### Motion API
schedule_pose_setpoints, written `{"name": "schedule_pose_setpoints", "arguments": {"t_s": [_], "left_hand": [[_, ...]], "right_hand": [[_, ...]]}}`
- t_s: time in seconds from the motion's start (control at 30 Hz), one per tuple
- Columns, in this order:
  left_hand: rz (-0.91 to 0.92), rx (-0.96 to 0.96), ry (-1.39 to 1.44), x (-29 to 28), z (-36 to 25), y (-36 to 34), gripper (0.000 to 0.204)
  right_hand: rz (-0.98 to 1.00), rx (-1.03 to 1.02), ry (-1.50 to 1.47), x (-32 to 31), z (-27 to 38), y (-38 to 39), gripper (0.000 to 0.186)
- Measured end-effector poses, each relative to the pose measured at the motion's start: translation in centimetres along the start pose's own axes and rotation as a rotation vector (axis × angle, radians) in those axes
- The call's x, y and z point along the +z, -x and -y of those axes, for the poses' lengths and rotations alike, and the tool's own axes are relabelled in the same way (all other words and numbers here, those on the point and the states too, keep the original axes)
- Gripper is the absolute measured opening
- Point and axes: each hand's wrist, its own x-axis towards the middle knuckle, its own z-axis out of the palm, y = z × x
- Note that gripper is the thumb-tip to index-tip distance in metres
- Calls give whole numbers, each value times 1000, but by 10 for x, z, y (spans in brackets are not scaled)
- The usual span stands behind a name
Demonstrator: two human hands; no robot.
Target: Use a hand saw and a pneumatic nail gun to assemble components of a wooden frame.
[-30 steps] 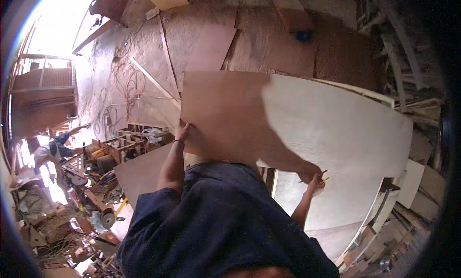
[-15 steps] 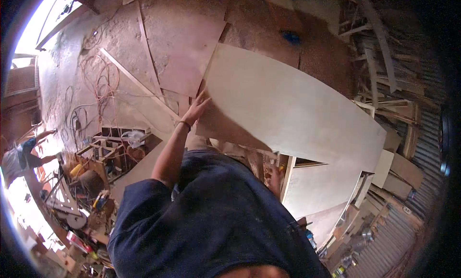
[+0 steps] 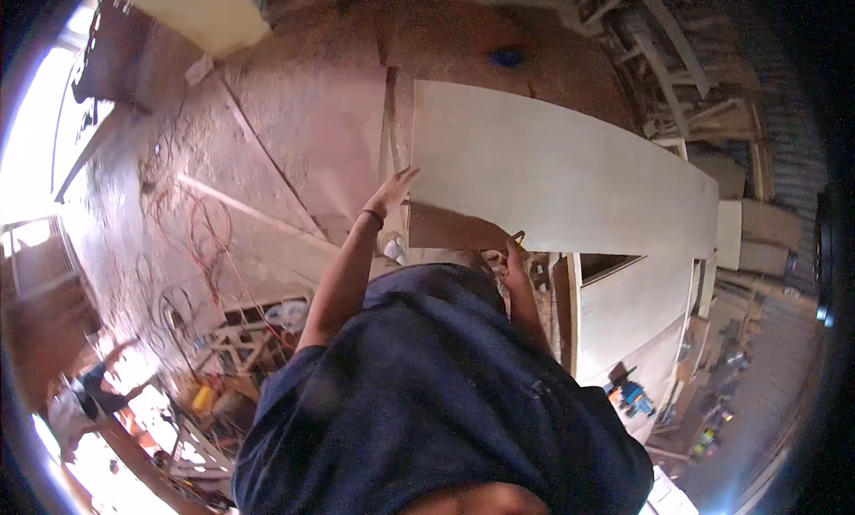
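Plywood sheet (image 3: 570, 172), pale and large, is held up in front of the person, its near-left corner between the two hands and the rest reaching away to the right of them. The left hand (image 3: 392, 193) is raised with fingers spread nearly flat, touching the sheet's left edge rather than closing round it. The right hand (image 3: 514, 252) sits under the lower edge, just right of the left one; it seems curled around the edge, with something small and yellowish at its fingertips, but how tight the grip is I cannot tell.

As a judgement: most of the panel hangs well out to the right of both hands, so the load is lopsided. The right hand should carry the weight from beneath, while the left only steadies. Spreading the hands farther apart would tame any swing. Below and left of the left hand, red cables (image 3: 191, 239) loop over the floor (image 3: 294, 114); to the right stands a wooden cabinet frame (image 3: 623, 310), so the far corner needs watching.
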Motion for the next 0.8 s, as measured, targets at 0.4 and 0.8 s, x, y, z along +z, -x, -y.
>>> {"name": "schedule_pose_setpoints", "arguments": {"t_s": [0.4, 0.8], "left_hand": [[183, 426, -568, -4, -76, -106, 52], [798, -279, -227, 62, -133, -209, 54]], "right_hand": [[-364, -217, -317, 8, 53, -53, 24], [-814, -336, -67, -94, 38, -121, 22]]}}
